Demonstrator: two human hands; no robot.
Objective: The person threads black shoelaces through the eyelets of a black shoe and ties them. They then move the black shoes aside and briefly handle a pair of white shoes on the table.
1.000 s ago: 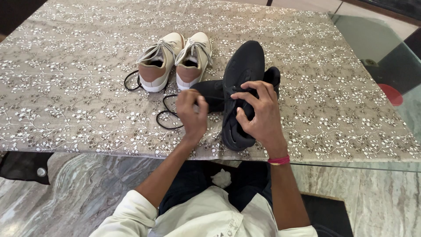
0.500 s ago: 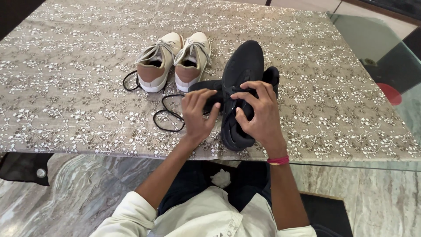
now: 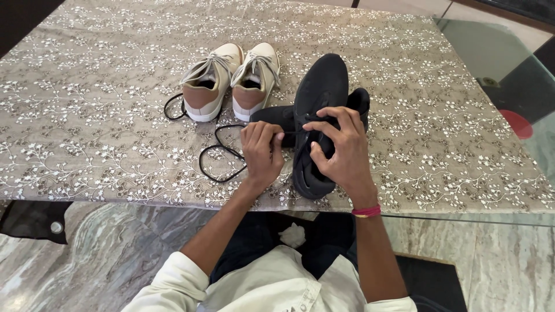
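Observation:
A black sneaker (image 3: 321, 92) lies on the patterned tablecloth (image 3: 104, 115) with its toe pointing away from me. My right hand (image 3: 341, 151) grips its tongue and lace area. My left hand (image 3: 261, 151) pinches the black shoelace (image 3: 217, 155) right beside the shoe; the lace loops out to the left on the cloth. A second black shoe (image 3: 277, 115) lies partly hidden behind my hands and the first one.
A pair of beige sneakers (image 3: 231, 81) with white laces stands farther back on the left, a black lace (image 3: 171, 107) curled beside them. The glass table edge (image 3: 462, 218) runs along the front. A red object (image 3: 516, 123) shows through the glass at right.
My left hand has moved right, toward the black sneaker, drawing the lace with it. The right hand stays on the shoe.

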